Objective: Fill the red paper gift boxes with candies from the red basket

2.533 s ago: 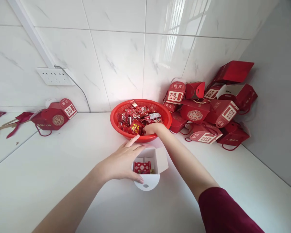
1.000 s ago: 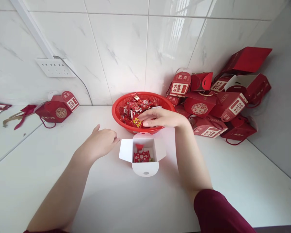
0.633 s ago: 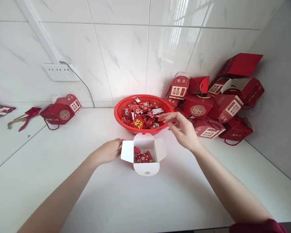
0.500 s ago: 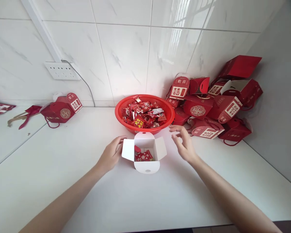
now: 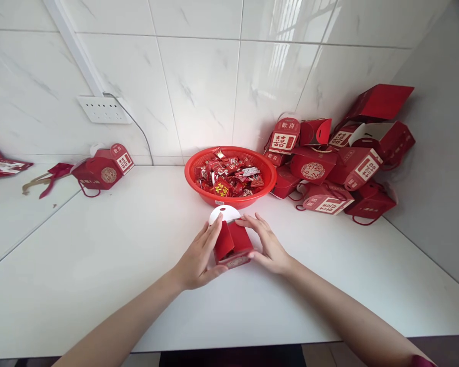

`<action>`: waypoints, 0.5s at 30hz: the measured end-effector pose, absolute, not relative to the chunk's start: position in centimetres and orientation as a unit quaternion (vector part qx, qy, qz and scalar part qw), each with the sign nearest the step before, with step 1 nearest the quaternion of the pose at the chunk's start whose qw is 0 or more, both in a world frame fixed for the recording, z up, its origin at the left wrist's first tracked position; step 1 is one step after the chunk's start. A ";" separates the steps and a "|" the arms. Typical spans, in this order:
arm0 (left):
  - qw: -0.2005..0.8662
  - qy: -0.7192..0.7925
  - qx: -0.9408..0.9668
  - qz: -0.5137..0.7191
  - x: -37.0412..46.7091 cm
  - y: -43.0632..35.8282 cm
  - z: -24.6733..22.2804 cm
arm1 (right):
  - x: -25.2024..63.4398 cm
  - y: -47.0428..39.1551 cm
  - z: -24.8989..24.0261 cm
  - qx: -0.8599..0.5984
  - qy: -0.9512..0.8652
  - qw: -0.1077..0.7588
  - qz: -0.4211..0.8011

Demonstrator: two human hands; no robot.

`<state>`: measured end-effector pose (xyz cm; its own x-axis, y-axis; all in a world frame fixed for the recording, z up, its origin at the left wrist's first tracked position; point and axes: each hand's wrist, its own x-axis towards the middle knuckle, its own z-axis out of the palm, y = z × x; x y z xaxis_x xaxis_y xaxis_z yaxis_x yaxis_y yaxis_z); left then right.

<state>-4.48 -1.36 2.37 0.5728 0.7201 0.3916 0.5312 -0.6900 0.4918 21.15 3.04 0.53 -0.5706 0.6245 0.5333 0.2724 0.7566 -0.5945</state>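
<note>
A small red paper gift box point(image 5: 240, 238) with a white inside stands on the table in front of me, its two side flaps folded inward. The left flap is raised a little, and the white back flap point(image 5: 232, 212) with a hole in it stands up. My left hand point(image 5: 198, 257) holds the box's left side, fingers straight along the flap and thumb at the front. On the other side my right hand point(image 5: 266, 244) presses the right flap, its thumb near the front corner. Just behind is a red plastic basket point(image 5: 199, 191) full of red-wrapped candies point(image 5: 229, 176); the box's contents are mostly hidden.
Several red gift boxes point(image 5: 313, 165) are heaped at the right against the wall. One closed box point(image 5: 101, 168) stands at the back left, near ribbons point(image 5: 49, 178) and a red packet point(image 5: 3, 165). A socket strip point(image 5: 104, 109) with a cable is on the tiled wall.
Both hands have come in from beside the box onto its sides. The side flaps, spread outward before, are now folded in over the opening, so the candies inside no longer show clearly.
</note>
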 end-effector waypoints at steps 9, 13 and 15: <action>0.144 0.368 0.839 0.374 -3.2 -1.6 2.5 | 18.9 2.2 -0.1 -0.315 -0.675 0.463 0.480; 0.127 0.341 0.870 0.333 -3.9 -1.1 2.8 | 19.3 2.3 0.3 -0.256 -0.688 0.444 0.513; 0.125 0.338 0.879 0.312 -4.3 -0.9 2.8 | 19.3 2.0 0.6 -0.257 -0.706 0.444 0.489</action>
